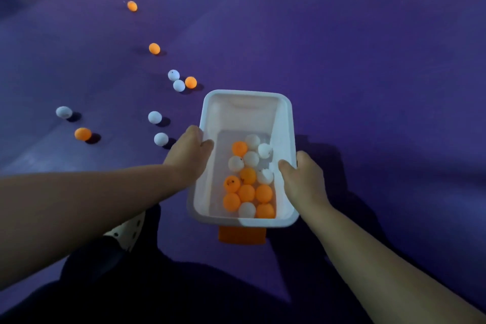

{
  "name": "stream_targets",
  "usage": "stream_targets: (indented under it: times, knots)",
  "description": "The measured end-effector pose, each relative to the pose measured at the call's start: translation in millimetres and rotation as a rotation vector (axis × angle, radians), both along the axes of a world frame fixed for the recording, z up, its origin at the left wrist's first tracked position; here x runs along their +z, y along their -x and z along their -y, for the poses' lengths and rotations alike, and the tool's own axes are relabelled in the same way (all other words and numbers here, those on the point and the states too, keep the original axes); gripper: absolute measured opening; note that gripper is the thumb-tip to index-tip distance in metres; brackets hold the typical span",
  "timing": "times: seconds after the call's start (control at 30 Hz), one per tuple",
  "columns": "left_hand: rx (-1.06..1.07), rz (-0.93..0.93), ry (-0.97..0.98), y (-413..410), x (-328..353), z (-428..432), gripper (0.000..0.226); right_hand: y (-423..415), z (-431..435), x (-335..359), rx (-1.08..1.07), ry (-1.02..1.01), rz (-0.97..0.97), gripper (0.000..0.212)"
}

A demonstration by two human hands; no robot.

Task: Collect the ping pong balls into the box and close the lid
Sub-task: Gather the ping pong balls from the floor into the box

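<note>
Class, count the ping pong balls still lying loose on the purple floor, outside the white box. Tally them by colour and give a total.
Orange balls: 4
White balls: 5
Total loose, outside the box: 9

Purple floor with nine loose ping pong balls, all left of the white box. Two orange balls lie farthest, a close cluster of two white and one orange lies midway, and three white and one orange lie nearest.
</note>
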State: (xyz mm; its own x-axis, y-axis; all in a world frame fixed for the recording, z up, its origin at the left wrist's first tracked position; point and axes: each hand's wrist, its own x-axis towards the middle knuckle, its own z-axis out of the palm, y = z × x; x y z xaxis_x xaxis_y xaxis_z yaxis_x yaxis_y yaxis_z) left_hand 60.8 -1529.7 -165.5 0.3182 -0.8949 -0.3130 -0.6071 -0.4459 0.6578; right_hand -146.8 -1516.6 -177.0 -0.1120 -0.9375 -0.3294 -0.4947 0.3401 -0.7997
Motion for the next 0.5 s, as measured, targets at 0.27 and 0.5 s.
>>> stream_targets:
  times: [0.27,0.5]
  knots:
    - [0.118,-0.272,0.091,-39,-32,43,0.023,-41,52,-8,0.009,0.030,-0.097,0.017]
    - [0.114,-0.372,0.098,-84,-44,80,0.018,-88,80,-16,-0.042,-0.032,-0.117,0.016]
